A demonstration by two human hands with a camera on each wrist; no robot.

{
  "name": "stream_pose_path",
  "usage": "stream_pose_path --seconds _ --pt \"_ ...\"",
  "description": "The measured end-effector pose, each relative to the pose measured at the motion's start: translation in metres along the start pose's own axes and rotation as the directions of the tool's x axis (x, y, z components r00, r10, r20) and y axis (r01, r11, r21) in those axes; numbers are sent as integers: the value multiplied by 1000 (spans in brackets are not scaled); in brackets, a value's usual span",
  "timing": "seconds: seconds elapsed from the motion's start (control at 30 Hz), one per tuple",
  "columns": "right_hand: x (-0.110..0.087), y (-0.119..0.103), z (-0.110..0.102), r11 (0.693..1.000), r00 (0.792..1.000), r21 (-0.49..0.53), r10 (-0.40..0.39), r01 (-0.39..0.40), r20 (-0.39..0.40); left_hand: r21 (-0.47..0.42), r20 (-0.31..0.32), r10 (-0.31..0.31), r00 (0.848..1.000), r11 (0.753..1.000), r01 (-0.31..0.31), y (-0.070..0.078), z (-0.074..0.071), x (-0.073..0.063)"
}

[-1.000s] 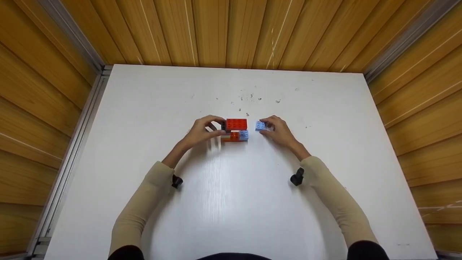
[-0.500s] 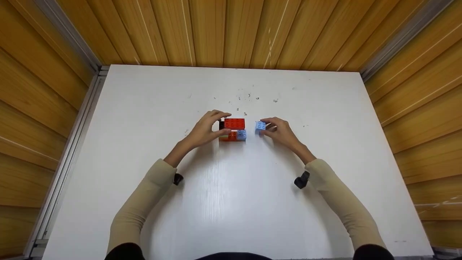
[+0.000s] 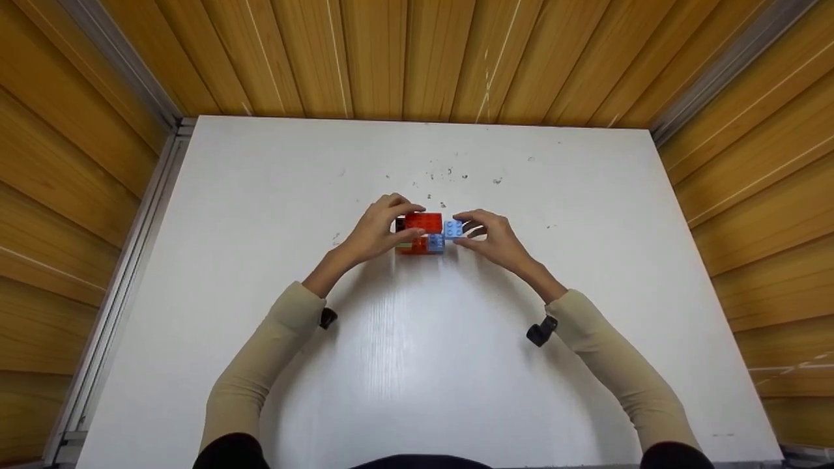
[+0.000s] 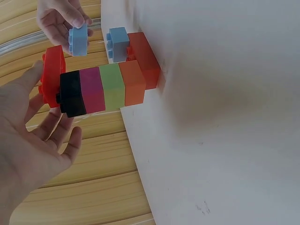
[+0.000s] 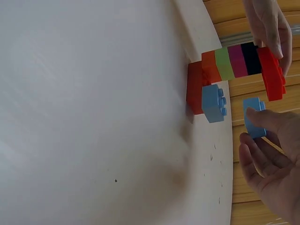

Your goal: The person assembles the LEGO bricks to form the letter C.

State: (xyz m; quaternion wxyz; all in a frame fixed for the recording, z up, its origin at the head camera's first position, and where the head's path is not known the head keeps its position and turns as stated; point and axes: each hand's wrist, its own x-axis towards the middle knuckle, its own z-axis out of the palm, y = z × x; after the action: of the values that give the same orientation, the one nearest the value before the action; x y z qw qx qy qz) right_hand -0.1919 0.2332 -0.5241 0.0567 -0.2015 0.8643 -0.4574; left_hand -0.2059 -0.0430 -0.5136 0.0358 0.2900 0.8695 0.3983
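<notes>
My left hand pinches the long red toy building brick, thumb on the near side and fingers on the far side. That brick tops a column of black, magenta, green and orange bricks. Beneath the column lies an orange-red base brick, whose other end bears a light blue brick. Between thumb and fingers, my right hand holds a second light blue brick, raised above the lower blue one and close to the red brick's overhanging end.
Everything stands on a white table with small dark marks toward its back. Wood-patterned panels rise behind it and at both sides. A small black device sits at each wrist.
The right hand has brought its light blue brick left, up to the end of the red brick. My left hand has shifted right, from the column's end onto the red brick.
</notes>
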Motion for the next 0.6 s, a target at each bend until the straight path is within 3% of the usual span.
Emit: stream_pose_path --seconds 0.37,0.6 --pt "3 -5 12 1000 1000 -13 -15 15 9 18 20 -8 1000 1000 7 0 0 0" --pt "4 -5 17 999 999 -23 -32 32 9 8 12 32 999 999 -32 -2 -1 0"
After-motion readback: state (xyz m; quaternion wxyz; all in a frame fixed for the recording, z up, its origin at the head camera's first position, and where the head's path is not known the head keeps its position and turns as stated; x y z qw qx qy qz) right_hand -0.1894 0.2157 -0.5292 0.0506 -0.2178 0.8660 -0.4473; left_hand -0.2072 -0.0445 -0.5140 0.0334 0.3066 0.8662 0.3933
